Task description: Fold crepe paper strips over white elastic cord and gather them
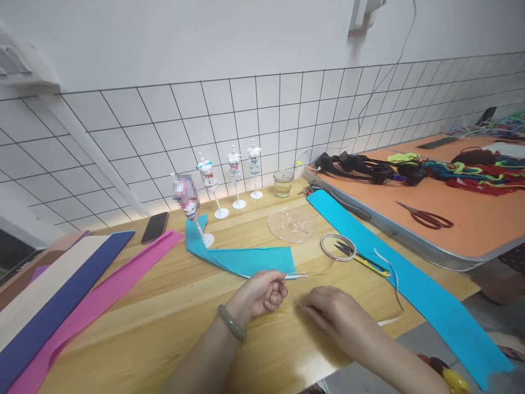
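My left hand (266,293) is closed, its thumb and forefinger pinching a small loop of narrow white ribbon (298,275) over the table. Close by on the right, my right hand (330,312) has its fingertips pressed together on what looks like a fine thread, faintly visible between the hands. Just beyond the left hand lies a strip of teal fabric (254,259). A roll of white ribbon (324,251) rests past the right hand, overlapping black-bladed snips with yellow handles (371,264). Behind these, a clear round dish (275,232) holds several tiny pale pieces.
Several small white dress-form stands (256,174) wear tiny decorations near the wall. A glass (283,185) stands beside them. A phone (155,227), a pink strip (106,290) and a long blue strip (426,295) flank the workspace. Red-handled scissors (429,216) lie on an orange board (463,235).
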Demonstrator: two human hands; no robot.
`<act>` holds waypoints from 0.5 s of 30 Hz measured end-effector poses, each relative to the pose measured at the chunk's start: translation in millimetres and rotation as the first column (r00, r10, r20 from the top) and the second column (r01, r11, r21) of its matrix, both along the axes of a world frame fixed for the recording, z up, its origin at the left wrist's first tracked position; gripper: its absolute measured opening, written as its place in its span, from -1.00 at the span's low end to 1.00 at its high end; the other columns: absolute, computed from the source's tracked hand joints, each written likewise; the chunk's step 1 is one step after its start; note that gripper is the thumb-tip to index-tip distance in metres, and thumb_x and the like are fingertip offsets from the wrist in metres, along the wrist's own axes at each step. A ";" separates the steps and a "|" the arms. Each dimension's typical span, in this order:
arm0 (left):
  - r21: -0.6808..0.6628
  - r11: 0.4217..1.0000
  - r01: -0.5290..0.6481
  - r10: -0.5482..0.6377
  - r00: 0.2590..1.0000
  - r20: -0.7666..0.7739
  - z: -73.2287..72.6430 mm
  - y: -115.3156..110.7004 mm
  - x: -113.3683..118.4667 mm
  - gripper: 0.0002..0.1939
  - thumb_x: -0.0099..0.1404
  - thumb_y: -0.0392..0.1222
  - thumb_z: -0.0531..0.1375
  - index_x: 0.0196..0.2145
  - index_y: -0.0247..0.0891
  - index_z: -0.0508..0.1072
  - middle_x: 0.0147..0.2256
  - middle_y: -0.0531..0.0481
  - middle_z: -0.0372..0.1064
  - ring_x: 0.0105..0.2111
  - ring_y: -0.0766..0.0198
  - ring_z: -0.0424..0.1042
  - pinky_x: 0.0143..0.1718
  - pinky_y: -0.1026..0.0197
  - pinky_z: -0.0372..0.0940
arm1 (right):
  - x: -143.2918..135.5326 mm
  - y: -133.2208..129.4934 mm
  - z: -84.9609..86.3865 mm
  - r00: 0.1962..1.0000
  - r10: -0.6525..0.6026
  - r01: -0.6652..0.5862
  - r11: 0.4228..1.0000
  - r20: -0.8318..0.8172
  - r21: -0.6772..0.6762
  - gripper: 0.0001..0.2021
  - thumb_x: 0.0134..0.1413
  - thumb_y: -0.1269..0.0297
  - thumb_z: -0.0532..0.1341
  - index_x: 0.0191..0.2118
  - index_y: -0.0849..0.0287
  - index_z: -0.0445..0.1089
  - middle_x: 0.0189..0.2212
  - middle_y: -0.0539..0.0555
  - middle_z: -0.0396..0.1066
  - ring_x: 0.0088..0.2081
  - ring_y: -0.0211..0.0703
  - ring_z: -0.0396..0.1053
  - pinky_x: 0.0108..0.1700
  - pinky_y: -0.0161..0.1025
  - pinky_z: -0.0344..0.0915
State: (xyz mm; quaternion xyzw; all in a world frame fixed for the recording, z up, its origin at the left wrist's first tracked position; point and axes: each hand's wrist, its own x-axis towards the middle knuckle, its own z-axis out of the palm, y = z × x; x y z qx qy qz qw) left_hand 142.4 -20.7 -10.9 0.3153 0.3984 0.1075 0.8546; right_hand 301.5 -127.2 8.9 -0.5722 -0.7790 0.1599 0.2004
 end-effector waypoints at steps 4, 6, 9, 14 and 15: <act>-0.032 0.999 0.013 -0.012 0.999 0.030 0.3 2.1 -2.2 -0.86 0.13 -0.25 0.05 -0.55 -0.33 0.23 -0.67 0.06 0.25 -0.82 0.55 -0.01 -0.80 0.46 -0.29 | 11.0 -7.3 -9.1 1.000 -0.016 0.016 1.000 0.001 -0.020 -0.74 0.16 0.29 0.00 -0.50 0.13 0.32 -0.54 0.01 0.38 -0.46 -0.21 0.32 -0.41 -0.30 0.15; -0.061 0.998 0.009 -0.006 0.998 0.057 0.6 4.8 -3.8 -0.84 0.15 -0.20 0.02 -0.53 -0.32 0.22 -0.66 0.06 0.25 -0.82 0.54 -0.02 -0.80 0.47 -0.28 | 15.2 -11.1 -11.5 0.999 -0.034 0.034 0.999 -0.012 -0.041 -0.72 0.16 0.26 -0.01 -0.52 0.14 0.31 -0.55 0.01 0.38 -0.47 -0.22 0.32 -0.44 -0.32 0.14; -0.085 0.996 -0.008 0.015 0.997 0.074 0.1 7.4 -5.1 -0.78 0.19 -0.10 -0.04 -0.49 -0.29 0.21 -0.67 0.06 0.24 -0.82 0.53 -0.03 -0.79 0.47 -0.27 | 18.2 -16.5 -13.0 0.997 -0.054 0.047 0.993 -0.059 -0.113 -0.70 0.17 0.21 -0.02 -0.51 0.14 0.31 -0.55 0.01 0.38 -0.48 -0.23 0.32 -0.45 -0.33 0.15; 0.007 0.999 -0.050 0.050 0.998 0.032 2.6 1.4 -3.0 -0.80 0.18 -0.06 0.00 -0.40 -0.26 0.22 -0.66 0.08 0.25 -0.80 0.50 0.04 -0.78 0.46 -0.21 | 25.7 -24.9 -14.6 0.981 -0.108 0.074 0.975 -0.158 -0.210 -0.68 0.17 0.13 -0.03 -0.44 0.11 0.37 -0.49 0.03 0.38 -0.41 -0.19 0.34 -0.38 -0.29 0.22; 0.096 0.992 -0.078 0.076 0.997 0.022 4.7 0.0 -3.5 -0.79 0.17 -0.05 0.02 -0.37 -0.25 0.21 -0.64 0.09 0.25 -0.79 0.49 0.06 -0.78 0.46 -0.19 | 28.7 -26.0 -16.0 0.971 -0.133 0.087 0.971 -0.200 -0.221 -0.73 0.15 0.13 -0.01 -0.36 0.09 0.39 -0.43 0.04 0.40 -0.36 -0.17 0.35 -0.34 -0.28 0.24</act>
